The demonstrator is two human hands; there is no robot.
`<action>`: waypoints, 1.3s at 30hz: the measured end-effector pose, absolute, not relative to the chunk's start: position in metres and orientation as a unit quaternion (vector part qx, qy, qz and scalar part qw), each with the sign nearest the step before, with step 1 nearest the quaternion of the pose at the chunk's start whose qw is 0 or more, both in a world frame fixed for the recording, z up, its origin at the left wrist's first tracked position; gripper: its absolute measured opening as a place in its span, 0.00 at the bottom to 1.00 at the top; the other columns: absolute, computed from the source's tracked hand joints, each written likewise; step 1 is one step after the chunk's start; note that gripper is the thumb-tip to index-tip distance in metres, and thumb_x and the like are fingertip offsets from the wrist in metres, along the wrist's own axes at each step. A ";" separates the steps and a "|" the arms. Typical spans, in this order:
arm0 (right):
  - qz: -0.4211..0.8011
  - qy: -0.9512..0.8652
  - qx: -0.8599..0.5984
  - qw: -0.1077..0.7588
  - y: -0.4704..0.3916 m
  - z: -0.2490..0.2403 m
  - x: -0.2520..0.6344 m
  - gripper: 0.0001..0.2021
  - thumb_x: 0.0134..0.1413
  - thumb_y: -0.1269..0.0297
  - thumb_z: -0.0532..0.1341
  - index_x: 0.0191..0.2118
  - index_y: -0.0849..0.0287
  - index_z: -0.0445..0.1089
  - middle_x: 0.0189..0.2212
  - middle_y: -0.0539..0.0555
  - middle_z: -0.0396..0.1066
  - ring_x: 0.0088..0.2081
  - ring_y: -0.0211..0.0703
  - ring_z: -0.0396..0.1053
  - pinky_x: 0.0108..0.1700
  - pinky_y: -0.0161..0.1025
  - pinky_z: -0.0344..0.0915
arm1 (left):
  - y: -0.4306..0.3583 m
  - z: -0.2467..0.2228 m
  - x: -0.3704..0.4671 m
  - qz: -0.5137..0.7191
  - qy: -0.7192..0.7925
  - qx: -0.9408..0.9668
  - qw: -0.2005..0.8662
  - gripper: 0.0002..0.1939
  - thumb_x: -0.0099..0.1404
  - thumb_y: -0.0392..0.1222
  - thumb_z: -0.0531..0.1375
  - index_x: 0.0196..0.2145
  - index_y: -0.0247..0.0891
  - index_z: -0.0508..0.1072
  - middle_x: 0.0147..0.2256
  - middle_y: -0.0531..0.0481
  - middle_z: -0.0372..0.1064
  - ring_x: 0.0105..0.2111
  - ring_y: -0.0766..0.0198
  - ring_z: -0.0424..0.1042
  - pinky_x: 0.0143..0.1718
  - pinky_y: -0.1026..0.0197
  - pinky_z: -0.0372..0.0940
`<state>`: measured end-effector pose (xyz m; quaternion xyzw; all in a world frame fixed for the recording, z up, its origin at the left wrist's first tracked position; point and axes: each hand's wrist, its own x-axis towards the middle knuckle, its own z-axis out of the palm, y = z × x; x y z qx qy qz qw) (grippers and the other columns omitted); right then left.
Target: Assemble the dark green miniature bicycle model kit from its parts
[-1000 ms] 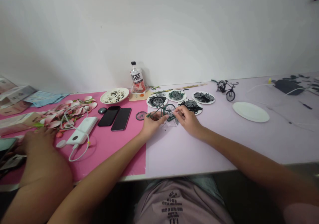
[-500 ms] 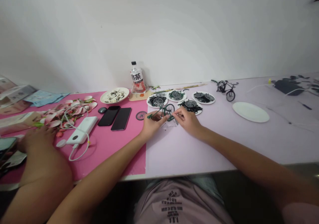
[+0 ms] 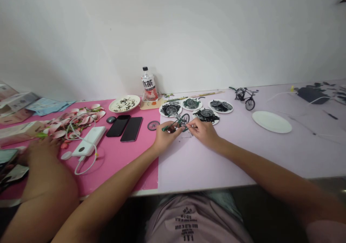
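Between my hands is a small green model bicycle [image 3: 177, 122] with one dark spoked wheel [image 3: 185, 119] fitted at its right end. My left hand [image 3: 167, 134] is closed around the frame from the left. My right hand [image 3: 203, 130] pinches close to the wheel's hub; whatever its fingertips hold is too small to make out. A loose spoked wheel [image 3: 153, 125] lies on the pink mat to the left of my hands. Just behind them, a white plate [image 3: 218, 122] bears dark wheels and parts.
Several small plates of parts, one a plate [image 3: 231, 109], stand along the back. A finished-looking black model bicycle [image 3: 244, 96] and a white plate [image 3: 271, 122] are to the right. Leftward are phones [image 3: 131, 129], a power bank [image 3: 89, 141], flower petals [image 3: 81, 119] and another person's arm [image 3: 48, 174].
The model bicycle has turned slightly in my left hand, its wheel now more angled. My right fingertips stay near the hub with only a small shift.
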<state>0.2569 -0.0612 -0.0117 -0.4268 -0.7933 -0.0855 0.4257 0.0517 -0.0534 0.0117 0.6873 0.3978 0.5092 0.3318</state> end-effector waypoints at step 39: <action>-0.119 -0.771 -0.426 0.458 -0.067 -0.007 0.253 0.09 0.68 0.59 0.59 0.39 0.57 0.72 0.25 0.52 0.77 0.24 0.39 0.74 0.26 0.33 0.61 | -0.056 0.017 0.054 0.504 0.398 0.652 0.402 0.23 0.53 0.58 0.72 0.23 0.37 0.70 0.21 0.54 0.64 0.23 0.68 0.60 0.25 0.63 0.56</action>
